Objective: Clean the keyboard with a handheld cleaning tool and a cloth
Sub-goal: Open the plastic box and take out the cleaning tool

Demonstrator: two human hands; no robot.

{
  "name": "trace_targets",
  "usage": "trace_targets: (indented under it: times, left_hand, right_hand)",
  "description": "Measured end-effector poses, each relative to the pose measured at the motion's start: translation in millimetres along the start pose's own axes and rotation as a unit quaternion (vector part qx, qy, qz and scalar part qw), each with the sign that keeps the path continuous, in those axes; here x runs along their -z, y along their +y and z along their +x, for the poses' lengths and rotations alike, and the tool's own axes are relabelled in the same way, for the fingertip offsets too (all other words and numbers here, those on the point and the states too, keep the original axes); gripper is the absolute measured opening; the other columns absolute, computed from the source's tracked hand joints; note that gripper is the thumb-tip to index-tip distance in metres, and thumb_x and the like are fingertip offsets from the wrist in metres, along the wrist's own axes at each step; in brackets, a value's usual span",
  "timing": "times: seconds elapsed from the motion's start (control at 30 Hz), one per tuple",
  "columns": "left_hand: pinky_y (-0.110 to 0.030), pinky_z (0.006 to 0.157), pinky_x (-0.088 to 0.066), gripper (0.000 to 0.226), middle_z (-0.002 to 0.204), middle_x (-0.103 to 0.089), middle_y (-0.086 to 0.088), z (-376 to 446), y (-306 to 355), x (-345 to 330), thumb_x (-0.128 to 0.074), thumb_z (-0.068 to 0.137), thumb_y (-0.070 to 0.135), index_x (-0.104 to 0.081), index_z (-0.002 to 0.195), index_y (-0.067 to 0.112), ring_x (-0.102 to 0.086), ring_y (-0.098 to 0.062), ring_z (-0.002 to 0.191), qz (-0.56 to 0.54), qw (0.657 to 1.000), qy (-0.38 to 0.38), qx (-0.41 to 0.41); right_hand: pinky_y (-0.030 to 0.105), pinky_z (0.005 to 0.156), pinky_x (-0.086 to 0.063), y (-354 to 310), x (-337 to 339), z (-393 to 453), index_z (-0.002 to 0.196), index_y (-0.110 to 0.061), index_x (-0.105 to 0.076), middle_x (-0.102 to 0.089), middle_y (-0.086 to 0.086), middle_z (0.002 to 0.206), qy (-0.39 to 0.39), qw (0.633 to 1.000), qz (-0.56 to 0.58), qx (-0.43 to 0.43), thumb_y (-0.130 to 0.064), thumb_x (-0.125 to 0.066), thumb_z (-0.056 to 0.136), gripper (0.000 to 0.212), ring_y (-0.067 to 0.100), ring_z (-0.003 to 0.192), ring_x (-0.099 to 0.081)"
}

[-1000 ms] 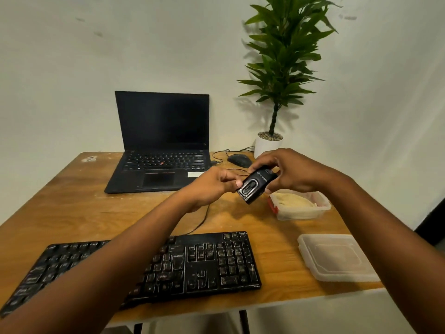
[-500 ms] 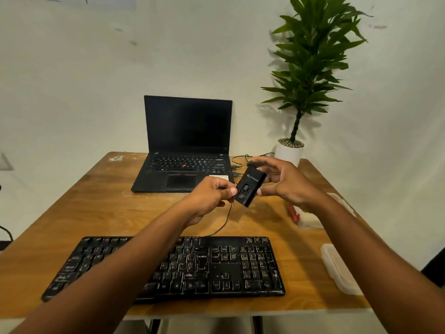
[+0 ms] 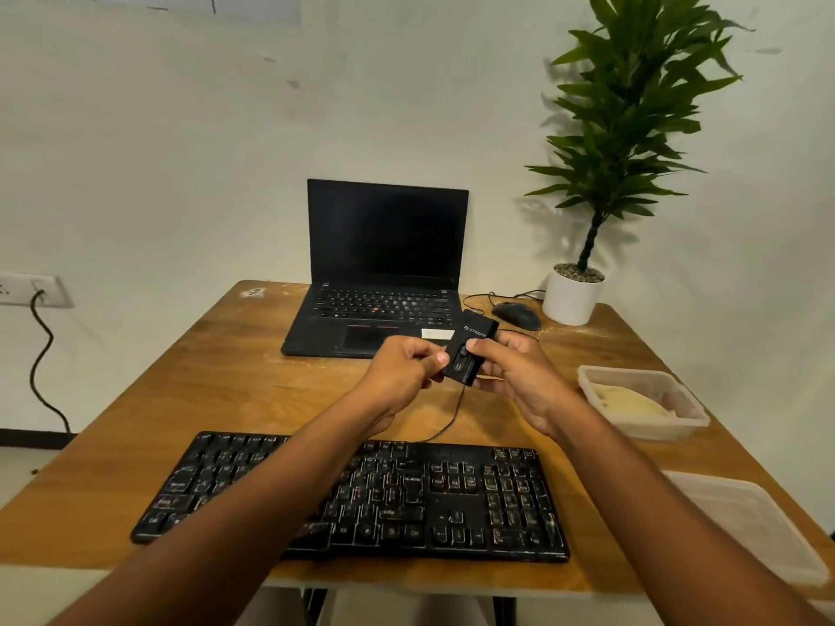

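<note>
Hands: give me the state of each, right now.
Left hand: fingers curled, pinching the near edge of the black cleaning tool.
Right hand: gripping the same tool.

Pale wall (image 3: 158, 151) – socket (image 3: 27, 289), wooden table (image 3: 217, 381), potted plant (image 3: 623, 128)

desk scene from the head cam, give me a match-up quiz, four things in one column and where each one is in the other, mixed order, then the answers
Things:
1. cleaning tool
2. keyboard
3. mouse
4. open container

Places:
A. beside the white plant pot
B. held above the table in both hands
C. right side of the table, something pale inside
D. near edge of the table, under the forearms

Pairs: 1-B, 2-D, 3-A, 4-C
</note>
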State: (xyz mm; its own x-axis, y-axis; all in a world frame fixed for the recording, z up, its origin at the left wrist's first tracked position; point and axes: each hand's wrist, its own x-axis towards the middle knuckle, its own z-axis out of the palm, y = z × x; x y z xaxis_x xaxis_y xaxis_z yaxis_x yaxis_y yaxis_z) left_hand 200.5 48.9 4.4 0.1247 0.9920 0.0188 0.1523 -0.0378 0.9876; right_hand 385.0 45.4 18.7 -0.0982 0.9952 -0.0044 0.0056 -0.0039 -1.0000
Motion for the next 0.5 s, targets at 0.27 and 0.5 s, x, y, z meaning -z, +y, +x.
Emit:
trace_targets:
  times: [0.27, 0.5]
  left_hand:
    - [-0.027, 0.073, -0.053, 0.009, 0.096, -0.076, -0.012, -7, -3, 11, -0.069, 0.098, 0.014, -0.076, 0.1, 0.01, -0.068, -0.014, 0.081, 0.027, 0.999, 0.026, -0.017]
    - [-0.027, 0.073, -0.052, 0.011, 0.089, -0.073, -0.005, -11, 0, 15, -0.072, 0.095, 0.011, -0.076, 0.104, 0.006, -0.063, -0.011, 0.08, 0.016, 0.999, 0.041, -0.015]
  right_hand:
    - [0.044, 0.084, -0.061, 5, -20, 0, 0.117, -0.016, -0.069, -0.079, 0.006, 0.104, 0.017, 0.999, -0.034, 0.017, -0.017, -0.064, 0.098, 0.019, 0.026, 0.094, -0.076]
    - [0.037, 0.081, -0.062, 9, -30, 0, 0.109, -0.019, -0.07, -0.079, 0.001, 0.102, 0.028, 0.999, -0.017, 0.028, -0.005, -0.069, 0.093, 0.021, 0.022, 0.097, -0.076]
